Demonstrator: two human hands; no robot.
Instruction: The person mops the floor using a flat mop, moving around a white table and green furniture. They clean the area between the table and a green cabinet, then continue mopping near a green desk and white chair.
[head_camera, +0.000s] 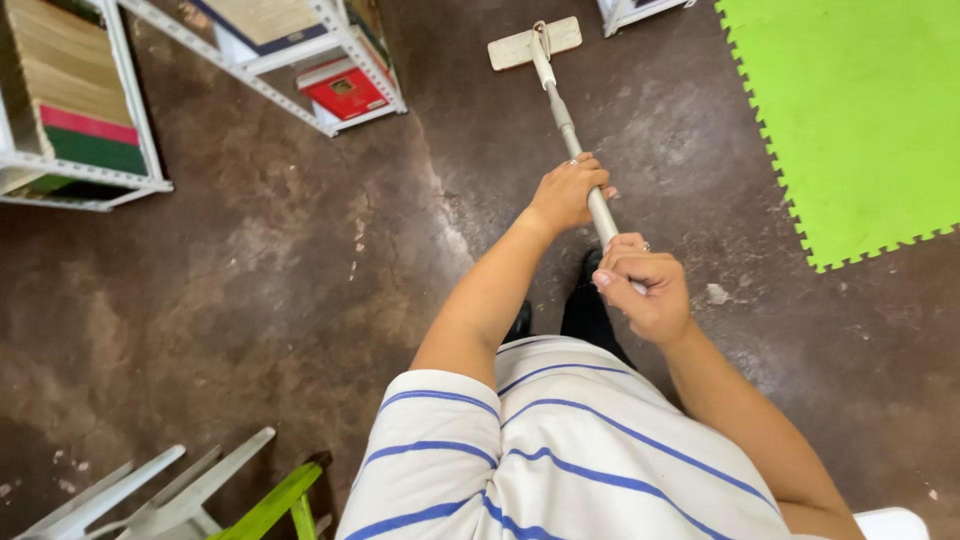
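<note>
A flat mop with a pale rectangular head (534, 43) rests on the dark brown floor at the top of the view. Its metal handle (562, 112) slants down toward me. My left hand (569, 190) is wrapped around the handle further along toward the head. My right hand (640, 285), with a ring on one finger, grips the handle's near end just below the left. Both arms reach out from a white shirt with blue stripes (540, 460).
White metal shelves with books (70, 110) stand at the upper left, and another shelf (335, 75) holds a red book. A bright green foam mat (860, 110) covers the upper right. White and green chair legs (200, 490) show at the bottom left.
</note>
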